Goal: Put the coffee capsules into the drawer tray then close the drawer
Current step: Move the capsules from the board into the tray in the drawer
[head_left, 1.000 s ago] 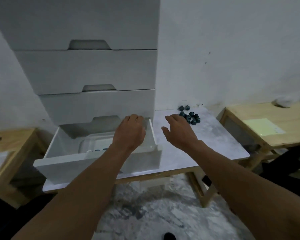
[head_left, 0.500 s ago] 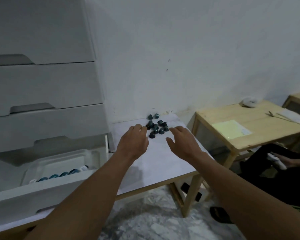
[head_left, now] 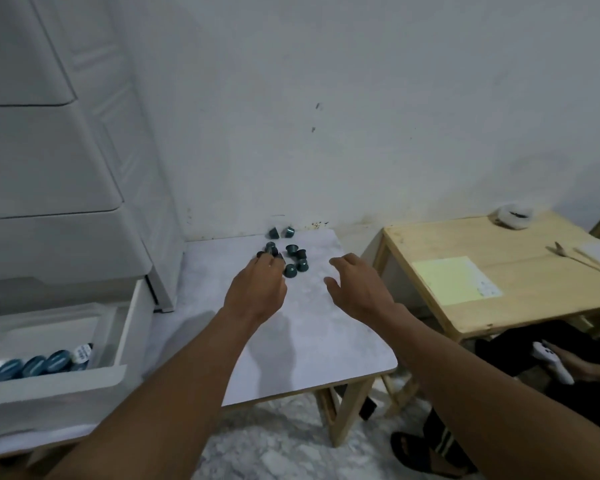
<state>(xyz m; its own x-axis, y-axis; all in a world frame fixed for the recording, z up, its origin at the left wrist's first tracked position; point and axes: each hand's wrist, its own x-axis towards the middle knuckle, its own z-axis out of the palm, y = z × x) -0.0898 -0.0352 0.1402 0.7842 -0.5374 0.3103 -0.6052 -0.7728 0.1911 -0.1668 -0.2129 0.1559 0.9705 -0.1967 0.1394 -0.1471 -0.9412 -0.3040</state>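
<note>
Several dark teal coffee capsules (head_left: 293,258) lie in a loose cluster at the back of the white table (head_left: 309,341). My left hand (head_left: 257,289) reaches into the cluster's near left side, and its fingertips touch the nearest capsules; I see none held. My right hand (head_left: 355,289) hovers open just right of the cluster and touches nothing. At the lower left the bottom drawer (head_left: 125,341) stands pulled out. Its clear tray (head_left: 101,327) holds a row of several blue-topped capsules (head_left: 35,365).
The white drawer unit (head_left: 66,168) rises on the left with its upper drawers closed. To the right is a wooden table (head_left: 534,306) with a yellow sheet (head_left: 451,278). Another person's legs and sandal (head_left: 426,452) are on the floor at the lower right.
My view swung right from the open drawer to the capsules. Both hands moved from the drawer's edge to the cluster, and the left hand now touches it.
</note>
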